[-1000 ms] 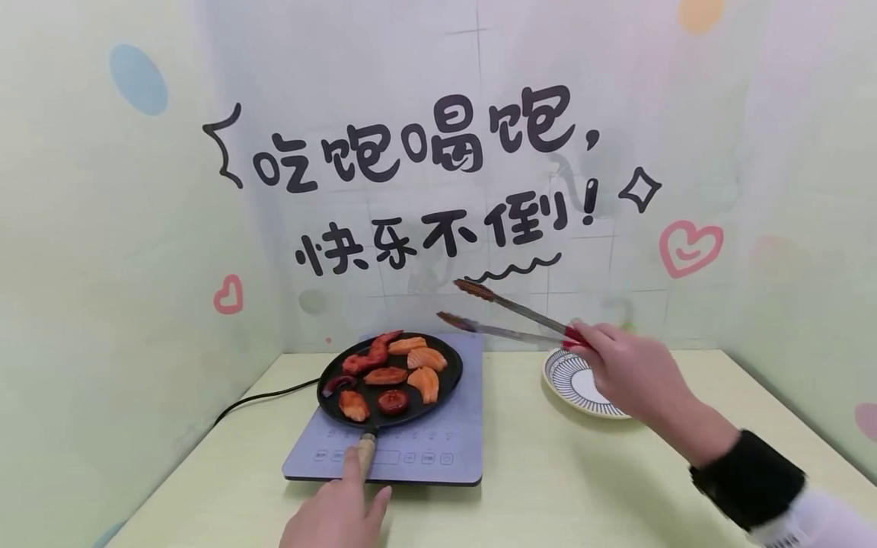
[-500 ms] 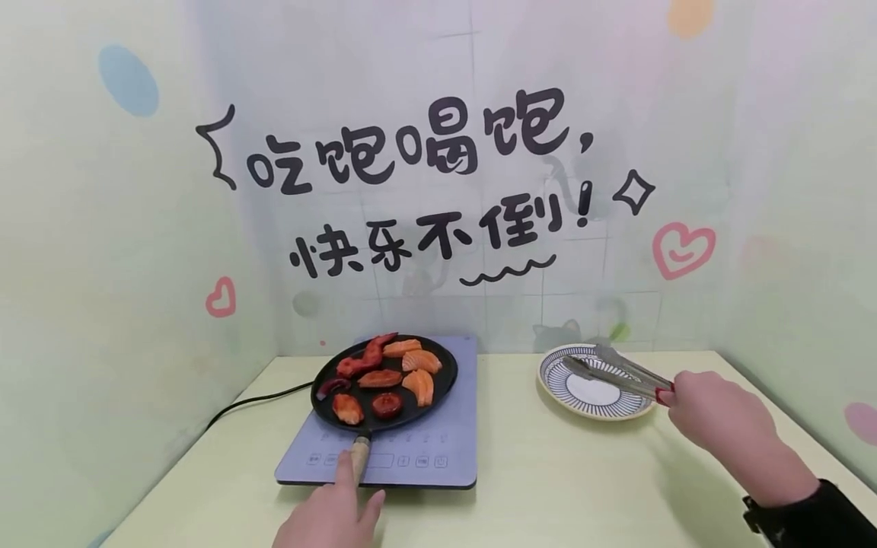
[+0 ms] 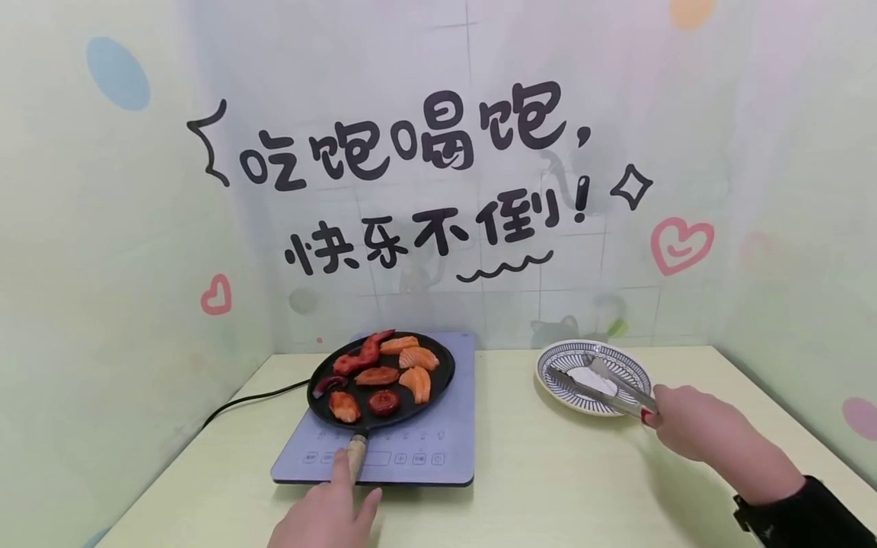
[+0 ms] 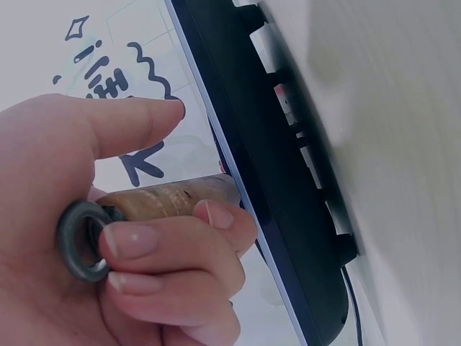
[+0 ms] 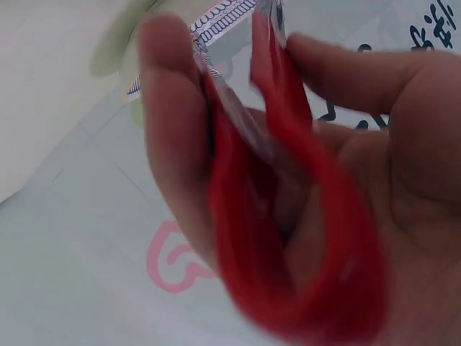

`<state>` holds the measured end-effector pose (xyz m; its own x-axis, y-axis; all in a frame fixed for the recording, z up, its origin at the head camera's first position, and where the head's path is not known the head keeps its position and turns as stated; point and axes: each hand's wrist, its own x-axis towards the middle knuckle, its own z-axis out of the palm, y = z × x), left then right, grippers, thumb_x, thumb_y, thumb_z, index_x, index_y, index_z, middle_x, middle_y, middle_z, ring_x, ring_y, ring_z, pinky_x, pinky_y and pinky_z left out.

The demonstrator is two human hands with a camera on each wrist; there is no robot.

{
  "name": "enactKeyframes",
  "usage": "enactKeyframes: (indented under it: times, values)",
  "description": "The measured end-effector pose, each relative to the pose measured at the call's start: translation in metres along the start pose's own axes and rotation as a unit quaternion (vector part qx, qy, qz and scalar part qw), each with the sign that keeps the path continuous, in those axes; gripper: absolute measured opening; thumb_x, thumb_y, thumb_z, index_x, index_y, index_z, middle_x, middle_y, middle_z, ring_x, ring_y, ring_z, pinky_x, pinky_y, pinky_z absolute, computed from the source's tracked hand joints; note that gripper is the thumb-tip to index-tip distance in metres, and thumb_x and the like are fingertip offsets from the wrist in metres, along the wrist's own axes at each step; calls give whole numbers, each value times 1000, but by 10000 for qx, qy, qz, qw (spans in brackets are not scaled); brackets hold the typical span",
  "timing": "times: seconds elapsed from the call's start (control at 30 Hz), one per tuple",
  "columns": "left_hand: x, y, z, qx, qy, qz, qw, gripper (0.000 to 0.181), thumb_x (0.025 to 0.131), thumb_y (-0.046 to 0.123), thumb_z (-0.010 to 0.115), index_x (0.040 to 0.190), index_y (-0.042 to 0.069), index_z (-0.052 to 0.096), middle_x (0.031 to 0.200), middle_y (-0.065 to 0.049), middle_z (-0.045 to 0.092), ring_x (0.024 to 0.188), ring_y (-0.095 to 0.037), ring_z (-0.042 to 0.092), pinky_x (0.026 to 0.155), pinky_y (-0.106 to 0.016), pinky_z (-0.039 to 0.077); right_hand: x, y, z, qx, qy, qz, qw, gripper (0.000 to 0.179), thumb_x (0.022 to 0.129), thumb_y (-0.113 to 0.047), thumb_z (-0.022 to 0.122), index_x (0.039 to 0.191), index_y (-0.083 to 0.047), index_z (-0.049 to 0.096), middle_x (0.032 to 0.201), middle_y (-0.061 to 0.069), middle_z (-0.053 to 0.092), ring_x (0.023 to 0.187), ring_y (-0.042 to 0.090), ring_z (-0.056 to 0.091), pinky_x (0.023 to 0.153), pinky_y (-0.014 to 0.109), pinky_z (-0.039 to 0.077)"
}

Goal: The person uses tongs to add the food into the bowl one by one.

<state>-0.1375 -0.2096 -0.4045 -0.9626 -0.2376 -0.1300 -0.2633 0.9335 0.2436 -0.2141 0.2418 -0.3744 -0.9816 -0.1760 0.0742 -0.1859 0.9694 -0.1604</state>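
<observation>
A black frying pan (image 3: 441, 380) sits on the induction cooktop (image 3: 455, 449), bearing salmon pieces (image 3: 415, 384), a red wing-shaped piece (image 3: 363, 358), and several other reddish-brown pieces. My left hand (image 3: 322, 510) grips its wooden handle (image 4: 166, 200), fingers curled round it and thumb raised off it in the left wrist view. In my right hand (image 3: 712, 434) are metal tongs (image 3: 599, 392) with red grips (image 5: 317, 216), held between thumb and fingers. The tongs' tips stand apart over the patterned plate (image 3: 548, 388); nothing shows between them. Whether they touch the plate cannot be told.
The cooktop stands left on a pale yellow table (image 3: 534, 472), its black cable (image 3: 256, 397) running to the left edge. Walls rise behind and at both sides, with black lettering (image 3: 411, 148) at the back.
My right hand has brought the tongs right and down from between the pan and plate to over the plate, then slightly left. My left hand keeps hold of the pan handle.
</observation>
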Motion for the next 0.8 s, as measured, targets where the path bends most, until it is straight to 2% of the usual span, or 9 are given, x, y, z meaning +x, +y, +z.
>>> enactKeyframes:
  times: [0.13, 0.23, 0.3, 0.4, 0.5, 0.6, 0.67, 0.73, 0.8]
  values:
    - [1, -1, 1, 32, -18, -5, 10000, 94, 98, 50, 72, 158, -11, 35, 103, -25, 75, 89, -39, 75, 72, -54, 60, 0, -6, 6, 147, -327, -115, 9993, 31, 100, -26, 69, 109, 1, 57, 75, 5, 59, 61, 18, 57, 58, 37, 46]
    - [2, -1, 1, 49, -21, -14, 10000, 94, 98, 51, 72, 158, -11, 35, 104, -25, 75, 89, -39, 75, 72, -54, 60, 0, -13, 8, 436, -753, 1, 9962, 48, 100, -30, 72, 119, 10, 53, 73, 5, 57, 53, 15, 61, 56, 34, 47]
    - [2, -1, 1, 57, -18, -21, 10000, 94, 98, 51, 72, 158, -11, 35, 104, -25, 75, 90, -39, 75, 72, -55, 60, -1, -15, 11, 677, -1018, 130, 9924, 53, 99, -32, 74, 119, 11, 52, 69, 7, 60, 48, 16, 62, 54, 33, 48]
    - [3, -1, 2, 78, -18, -40, 10000, 94, 98, 51, 71, 158, -10, 35, 102, -24, 75, 88, -38, 75, 72, -54, 60, -3, -18, 15, 944, -1252, 241, 9873, 41, 96, -31, 79, 102, 3, 55, 63, 8, 62, 43, 16, 61, 51, 32, 47]
    - [3, -2, 3, 87, -3, -32, 10000, 94, 98, 51, 71, 158, -10, 35, 101, -24, 75, 87, -38, 75, 72, -54, 60, -6, -21, 19, 1136, -1262, 223, 9852, 40, 92, -24, 83, 109, -1, 55, 60, 8, 62, 41, 16, 58, 48, 32, 48]
    - [3, -3, 4, 98, 14, -5, 10000, 93, 98, 51, 71, 158, -10, 35, 101, -24, 75, 87, -38, 75, 72, -54, 60, -9, -25, 20, 1231, -1280, 170, 9840, 64, 90, -19, 85, 138, 0, 47, 61, 8, 61, 41, 17, 57, 46, 33, 50]
    - [4, -3, 4, 112, 21, 0, 9999, 93, 98, 52, 71, 158, -10, 35, 101, -24, 75, 87, -38, 75, 71, -54, 59, -10, -28, 20, 1261, -1346, 161, 9827, 75, 89, -18, 86, 147, -3, 42, 61, 9, 61, 40, 18, 57, 45, 34, 50]
    - [4, -3, 4, 121, 33, -2, 9999, 93, 98, 51, 71, 158, -10, 35, 100, -24, 75, 86, -37, 74, 71, -53, 59, -13, -33, 20, 1274, -1442, 170, 9812, 75, 88, -18, 87, 147, -5, 43, 61, 10, 61, 40, 18, 57, 45, 34, 49]
    - [5, -3, 4, 129, 41, -7, 9999, 93, 98, 51, 71, 158, -10, 35, 100, -23, 75, 85, -37, 74, 70, -53, 59, -15, -37, 20, 1250, -1528, 156, 9802, 63, 87, -18, 88, 136, -6, 49, 60, 10, 62, 39, 18, 57, 45, 34, 49]
